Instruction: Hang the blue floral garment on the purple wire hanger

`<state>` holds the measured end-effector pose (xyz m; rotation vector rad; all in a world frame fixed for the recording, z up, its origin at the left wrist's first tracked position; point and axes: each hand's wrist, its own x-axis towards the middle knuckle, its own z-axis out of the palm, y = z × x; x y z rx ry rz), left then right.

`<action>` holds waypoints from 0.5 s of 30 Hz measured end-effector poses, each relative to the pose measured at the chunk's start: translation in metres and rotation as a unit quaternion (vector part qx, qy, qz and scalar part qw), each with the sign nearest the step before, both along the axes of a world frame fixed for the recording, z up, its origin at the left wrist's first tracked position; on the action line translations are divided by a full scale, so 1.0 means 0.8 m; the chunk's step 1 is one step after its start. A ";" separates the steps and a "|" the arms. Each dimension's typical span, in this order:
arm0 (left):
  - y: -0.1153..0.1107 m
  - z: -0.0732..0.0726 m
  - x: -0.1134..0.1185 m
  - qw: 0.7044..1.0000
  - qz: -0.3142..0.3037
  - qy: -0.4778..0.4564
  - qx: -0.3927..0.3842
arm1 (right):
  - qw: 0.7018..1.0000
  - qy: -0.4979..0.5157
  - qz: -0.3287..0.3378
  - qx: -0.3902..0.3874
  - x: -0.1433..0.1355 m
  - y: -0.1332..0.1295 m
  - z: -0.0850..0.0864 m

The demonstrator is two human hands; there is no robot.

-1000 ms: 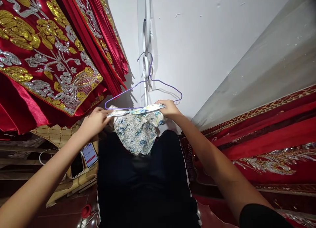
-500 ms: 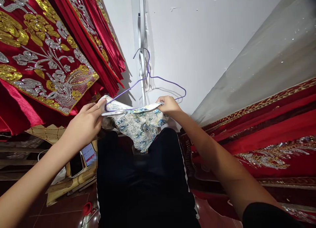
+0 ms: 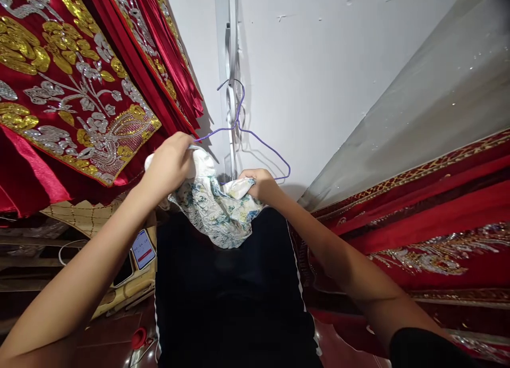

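Observation:
A purple wire hanger (image 3: 266, 143) hangs by its hook from a white fixture on the wall, tilted down to the right. My left hand (image 3: 171, 158) is closed on a white garment with a blue-green floral print (image 3: 217, 214), up at the hanger's left shoulder. The garment's white edge bunches beside that hand. My right hand (image 3: 261, 186) pinches the garment's top edge below the hanger's right arm. Between my hands the cloth sags in folds over my dark-clothed lap. The hanger's left end is hidden behind my left hand and the cloth.
Red cloths with gold and silver sequins (image 3: 87, 92) hang at the left. More red beaded fabric (image 3: 430, 240) lies at the right, below a sheer grey cloth (image 3: 418, 92). A phone showing a timer (image 3: 143, 249) rests on a wooden rack at lower left.
My left hand has moved up and right with the garment's edge, to the hanger's left shoulder. The stretched edge has slackened and bunched. The hanger tilts more to the right.

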<state>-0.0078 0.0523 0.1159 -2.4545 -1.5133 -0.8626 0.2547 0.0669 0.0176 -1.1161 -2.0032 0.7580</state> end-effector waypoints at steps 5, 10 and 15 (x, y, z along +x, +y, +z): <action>0.025 -0.007 0.012 0.997 -0.061 -0.044 0.000 | 0.999 0.003 -0.018 0.030 0.003 -0.004 -0.005; 0.046 -0.019 0.001 0.996 -0.089 -0.030 0.000 | 0.974 0.132 -0.182 0.013 0.068 -0.015 0.005; 0.049 -0.023 0.006 0.995 -0.104 0.000 -0.003 | 0.967 0.105 -0.224 -0.064 0.140 -0.011 0.055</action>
